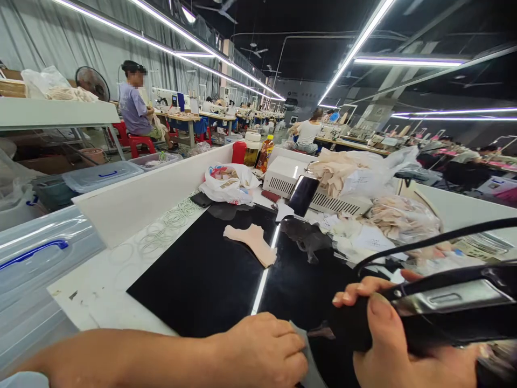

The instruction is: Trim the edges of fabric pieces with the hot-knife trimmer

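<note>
At left, see a white tabletop (100, 302); on it, loops of pale cord (176, 216), best left away from the working area; then a glossy black panel (181, 291), to be used as a flat backing; on the panel, a peach fabric piece (254, 242), lying well apart from both hands; better not to brush it aside; nearer, see the left hand (266, 345) curled over a grey translucent sheet (311, 358); cannot tell whether pinching it or only pressing down, with fingertips hidden; press evenly and avoid creasing the free edge; further right, see the right hand (390, 345) wrapped firmly around a black tool (456, 298) with a metal plate, thumb nearest; steady the tool before bringing it close; mind the arching black cable (428, 234) above, lest it snag on nearby scraps.
</note>
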The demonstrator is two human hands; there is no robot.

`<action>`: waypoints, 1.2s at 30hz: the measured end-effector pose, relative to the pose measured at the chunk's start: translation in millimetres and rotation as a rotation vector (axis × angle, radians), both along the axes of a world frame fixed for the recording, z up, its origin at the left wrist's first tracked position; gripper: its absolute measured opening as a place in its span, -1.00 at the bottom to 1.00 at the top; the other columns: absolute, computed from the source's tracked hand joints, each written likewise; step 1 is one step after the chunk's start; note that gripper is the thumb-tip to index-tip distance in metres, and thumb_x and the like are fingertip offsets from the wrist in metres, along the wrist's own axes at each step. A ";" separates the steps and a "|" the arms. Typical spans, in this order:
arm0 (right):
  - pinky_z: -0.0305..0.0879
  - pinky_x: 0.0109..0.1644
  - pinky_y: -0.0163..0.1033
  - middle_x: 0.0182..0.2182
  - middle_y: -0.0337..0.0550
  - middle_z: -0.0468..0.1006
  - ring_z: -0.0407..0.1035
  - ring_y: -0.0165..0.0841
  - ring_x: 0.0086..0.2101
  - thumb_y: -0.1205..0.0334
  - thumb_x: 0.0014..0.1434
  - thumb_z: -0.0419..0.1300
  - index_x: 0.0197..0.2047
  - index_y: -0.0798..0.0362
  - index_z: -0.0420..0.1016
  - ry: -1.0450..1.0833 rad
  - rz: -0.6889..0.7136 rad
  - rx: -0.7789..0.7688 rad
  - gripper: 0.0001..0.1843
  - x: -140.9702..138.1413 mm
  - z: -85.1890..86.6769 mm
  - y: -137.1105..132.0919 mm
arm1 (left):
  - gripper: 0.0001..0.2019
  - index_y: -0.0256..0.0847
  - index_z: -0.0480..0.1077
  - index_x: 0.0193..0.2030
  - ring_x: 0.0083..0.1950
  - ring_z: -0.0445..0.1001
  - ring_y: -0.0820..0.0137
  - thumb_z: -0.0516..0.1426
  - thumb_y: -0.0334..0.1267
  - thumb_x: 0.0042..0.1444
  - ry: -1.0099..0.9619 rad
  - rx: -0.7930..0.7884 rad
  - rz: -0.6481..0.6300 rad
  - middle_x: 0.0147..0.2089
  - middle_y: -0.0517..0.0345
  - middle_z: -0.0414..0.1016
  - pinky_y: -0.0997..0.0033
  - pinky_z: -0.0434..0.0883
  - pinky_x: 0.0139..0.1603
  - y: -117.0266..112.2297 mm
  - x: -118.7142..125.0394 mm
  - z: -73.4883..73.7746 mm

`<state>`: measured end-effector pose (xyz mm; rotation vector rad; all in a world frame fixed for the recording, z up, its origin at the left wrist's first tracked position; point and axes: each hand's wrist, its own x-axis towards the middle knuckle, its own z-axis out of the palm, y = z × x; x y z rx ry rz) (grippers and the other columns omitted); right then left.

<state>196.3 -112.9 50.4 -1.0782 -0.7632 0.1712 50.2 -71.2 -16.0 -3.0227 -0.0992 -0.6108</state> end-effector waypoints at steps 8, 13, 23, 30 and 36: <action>0.51 -0.33 -0.14 -0.37 -0.29 0.48 0.41 -0.35 -0.47 0.17 0.07 0.44 0.08 -0.05 0.37 0.003 0.032 0.053 -0.46 11.7 -12.4 1.4 | -0.70 -0.25 0.37 -0.24 -0.05 0.52 0.39 0.06 -0.06 0.38 -0.050 0.034 0.011 -0.07 0.01 0.55 0.50 0.39 -0.09 -0.3 0.4 -5.3; 0.51 -0.34 -0.15 -0.38 -0.30 0.47 0.40 -0.35 -0.46 0.14 0.05 0.45 0.04 -0.06 0.37 0.035 0.042 0.055 -0.47 9.4 -7.8 1.0 | -0.74 -0.25 0.38 -0.24 -0.05 0.51 0.42 0.03 -0.14 0.40 -0.061 0.038 0.022 -0.05 0.04 0.55 0.52 0.39 -0.07 -0.4 0.5 -6.8; 0.52 -0.36 -0.19 -0.39 -0.30 0.48 0.41 -0.37 -0.46 0.14 0.06 0.45 0.01 -0.07 0.38 0.053 0.018 0.002 -0.52 6.8 -8.8 2.1 | -0.73 -0.25 0.37 -0.24 -0.06 0.52 0.41 0.05 -0.10 0.39 -0.054 0.046 0.022 -0.05 0.04 0.56 0.49 0.39 -0.07 -0.1 1.4 -8.7; 0.52 -0.36 -0.16 -0.40 -0.30 0.46 0.40 -0.36 -0.46 0.15 0.06 0.43 0.03 -0.08 0.37 0.089 0.096 0.040 -0.50 2.8 -9.9 6.0 | -0.69 -0.25 0.37 -0.23 -0.05 0.52 0.41 0.05 -0.03 0.39 -0.053 0.073 0.012 -0.06 0.03 0.56 0.51 0.38 -0.12 0.7 -1.0 -5.2; 0.51 -0.35 -0.19 -0.39 -0.29 0.48 0.41 -0.38 -0.45 0.15 0.07 0.44 0.03 -0.07 0.36 0.086 0.126 0.033 -0.50 -0.7 -10.4 6.2 | -0.72 -0.24 0.34 -0.28 -0.09 0.52 0.44 0.07 -0.08 0.38 -0.079 0.083 0.023 -0.06 0.06 0.56 0.52 0.38 -0.14 -0.2 0.3 -7.2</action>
